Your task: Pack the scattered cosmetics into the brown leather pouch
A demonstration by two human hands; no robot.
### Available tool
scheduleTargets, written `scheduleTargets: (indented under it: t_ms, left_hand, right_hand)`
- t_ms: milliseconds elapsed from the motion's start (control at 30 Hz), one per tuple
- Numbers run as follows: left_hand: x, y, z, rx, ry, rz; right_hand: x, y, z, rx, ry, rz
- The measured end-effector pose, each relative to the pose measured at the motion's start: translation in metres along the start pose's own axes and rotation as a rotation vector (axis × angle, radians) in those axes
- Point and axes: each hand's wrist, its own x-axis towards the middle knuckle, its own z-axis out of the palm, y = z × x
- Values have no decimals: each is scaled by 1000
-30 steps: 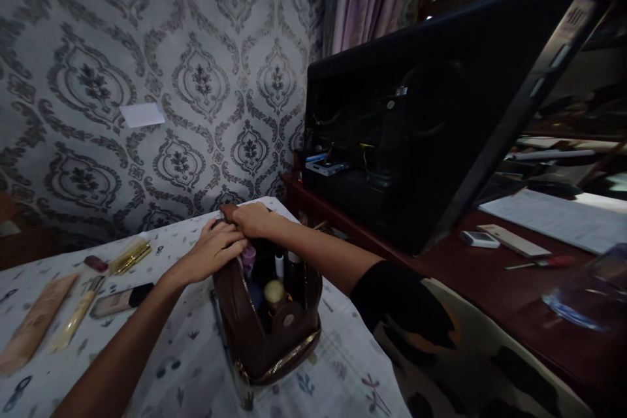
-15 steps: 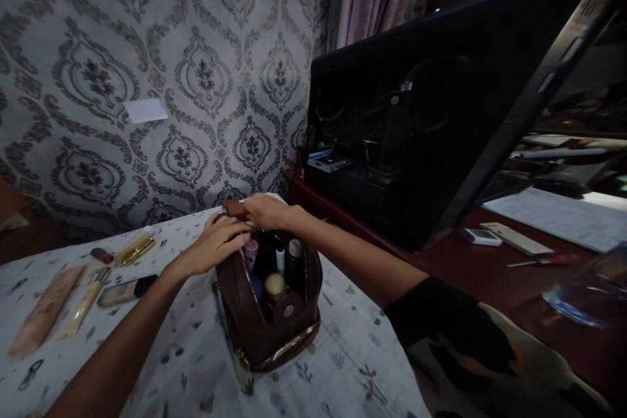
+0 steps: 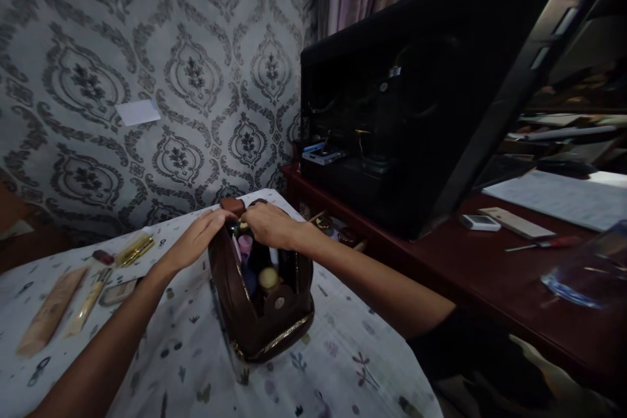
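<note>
A brown makeup bag (image 3: 240, 313) stands unzipped on the patterned white cloth. Its far left rim is in the grip of my left hand (image 3: 198, 238), the fingers folded over the edge. My right hand (image 3: 269, 225) reaches in at the far end of the opening with its fingers curled; the fingertips are hidden, and whatever they pinch cannot be made out. Inside the bag are a pink-capped item (image 3: 245, 245), a jar with a pale gold lid (image 3: 268, 279) and a white tube (image 3: 274, 258), partly covered by my right forearm. A brown strap (image 3: 232, 205) sticks up behind the hands.
On the cloth at left lie a beige tube (image 3: 53, 310), a slim tube (image 3: 88, 304), a compact (image 3: 119, 292), a gold-trimmed pack (image 3: 134, 249) and a small dark red item (image 3: 102, 257). A large black monitor (image 3: 421, 104) stands on the red-brown desk (image 3: 470, 274) at right.
My right hand has come away from the brown strap and dipped into the far end of the bag. My left hand has slid slightly left along the rim. The view has shifted a little.
</note>
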Motion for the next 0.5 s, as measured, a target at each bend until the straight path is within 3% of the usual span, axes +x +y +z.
scheduleTargets:
  t_ms: [200, 500]
  left_hand:
    - [5, -1, -4, -140, -36, -31]
    - [2, 3, 3, 66, 16, 42]
  right_hand:
    - [2, 0, 3, 9, 37, -20]
    - [4, 1, 9, 64, 72, 0]
